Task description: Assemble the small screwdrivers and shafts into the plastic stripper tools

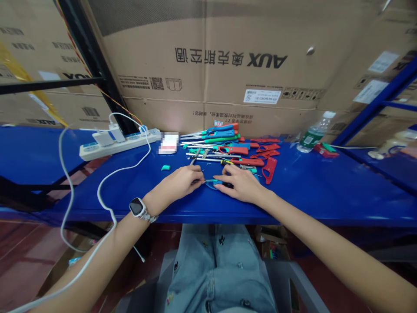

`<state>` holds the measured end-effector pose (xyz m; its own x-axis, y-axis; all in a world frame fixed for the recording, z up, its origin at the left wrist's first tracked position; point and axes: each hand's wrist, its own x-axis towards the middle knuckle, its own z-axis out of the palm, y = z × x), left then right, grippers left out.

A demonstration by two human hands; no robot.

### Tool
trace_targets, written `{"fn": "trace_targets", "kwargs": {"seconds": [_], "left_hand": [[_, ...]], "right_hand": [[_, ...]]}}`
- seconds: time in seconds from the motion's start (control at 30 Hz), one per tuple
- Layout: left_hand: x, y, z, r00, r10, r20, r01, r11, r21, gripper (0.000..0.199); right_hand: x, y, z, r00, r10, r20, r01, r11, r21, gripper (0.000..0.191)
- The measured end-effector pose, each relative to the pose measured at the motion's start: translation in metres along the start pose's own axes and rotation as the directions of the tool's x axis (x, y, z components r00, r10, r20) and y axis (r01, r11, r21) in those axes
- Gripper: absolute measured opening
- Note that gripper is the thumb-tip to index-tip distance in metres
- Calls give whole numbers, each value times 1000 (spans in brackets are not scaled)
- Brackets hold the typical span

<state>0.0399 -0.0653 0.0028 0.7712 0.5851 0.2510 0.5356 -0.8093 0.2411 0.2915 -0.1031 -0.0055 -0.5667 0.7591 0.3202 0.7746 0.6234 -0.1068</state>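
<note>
Over the front middle of the blue table, my left hand and my right hand come close together. Between them is a small blue lighter handle with a looped edge. My right fingers close round its right side, partly covering it and a dark part. The left fingertips pinch at its thin left end; the exact grip is hard to see. A dark, slim pointed tool sticks up just beyond my left hand. Touching or just behind my right index finger is a yellow-and-black handle.
Several long-nosed lighters lie piled behind my hands, with red handle shells to their right. A small green piece lies left. A power strip with white cables, a water bottle and a cardboard box stand around the back.
</note>
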Motion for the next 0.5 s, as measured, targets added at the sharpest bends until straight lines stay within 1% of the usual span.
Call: {"fn": "trace_targets", "kwargs": {"seconds": [0.1,0.27,0.33,0.43,0.5], "left_hand": [[4,9,-4,998,-37,45,35,998,56,18],[5,24,-2,989,-145,13,142,979,146,17],[3,27,1,992,-125,6,121,968,221,19],[-3,30,5,999,-42,25,29,923,384,19],[-8,31,7,999,-3,43,-16,892,451,19]], "right_hand": [[0,-1,0,1000,7,5,-7,1000,4,37],[0,1,1,1000,9,-1,-9,1000,4,38],[0,1,2,1000,9,-3,-9,1000,5,38],[0,1,1,1000,12,1,-12,1000,5,39],[0,1,1,1000,15,4,-15,1000,5,38]]}}
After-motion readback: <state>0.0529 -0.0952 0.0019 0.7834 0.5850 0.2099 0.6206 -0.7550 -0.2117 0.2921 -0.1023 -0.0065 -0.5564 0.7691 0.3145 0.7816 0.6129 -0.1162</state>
